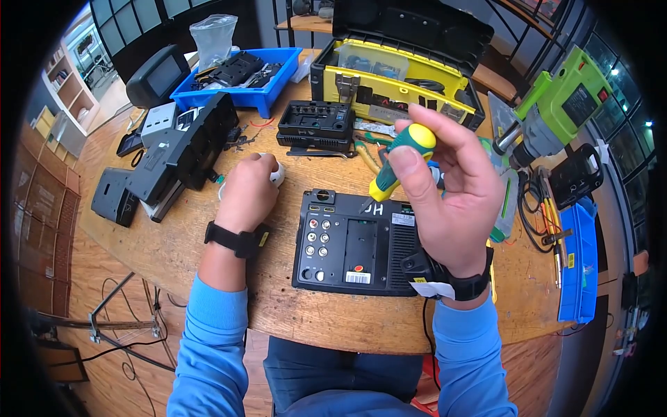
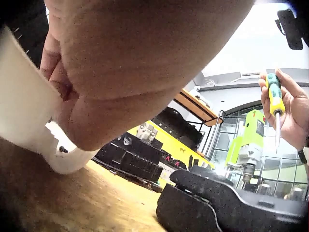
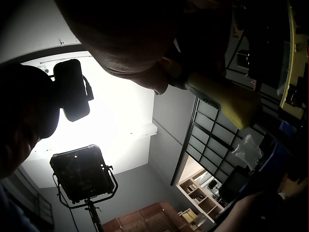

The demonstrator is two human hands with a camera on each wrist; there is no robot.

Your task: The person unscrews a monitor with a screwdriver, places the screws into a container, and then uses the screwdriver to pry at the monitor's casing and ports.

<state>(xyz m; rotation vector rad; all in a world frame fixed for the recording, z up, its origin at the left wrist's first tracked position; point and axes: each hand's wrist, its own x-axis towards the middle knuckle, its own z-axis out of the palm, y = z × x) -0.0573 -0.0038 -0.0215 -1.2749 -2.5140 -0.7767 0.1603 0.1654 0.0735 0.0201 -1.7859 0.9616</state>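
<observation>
In the head view my right hand point(image 1: 462, 191) is raised over the bench, pinching a screwdriver point(image 1: 410, 156) by its green and yellow handle. The blade slants down and left, above a black electronic unit point(image 1: 333, 260) that lies with its jack panel upward. Off to the left of that unit, my left hand point(image 1: 249, 187) grips a smooth white object point(image 1: 278, 175), mostly covered by the fingers. Up close in the left wrist view, the white object point(image 2: 24, 101) has a curved wall, and the screwdriver point(image 2: 275, 96) shows its bare metal shaft.
Several black housings point(image 1: 167, 160) crowd the left of the wooden bench point(image 1: 208, 257). Behind stand a blue tray point(image 1: 278, 87) of parts, a black module point(image 1: 316, 125) and a yellow toolbox point(image 1: 396, 90) with its lid raised. A green drill point(image 1: 570, 97) and a blue bin point(image 1: 580, 264) are at right.
</observation>
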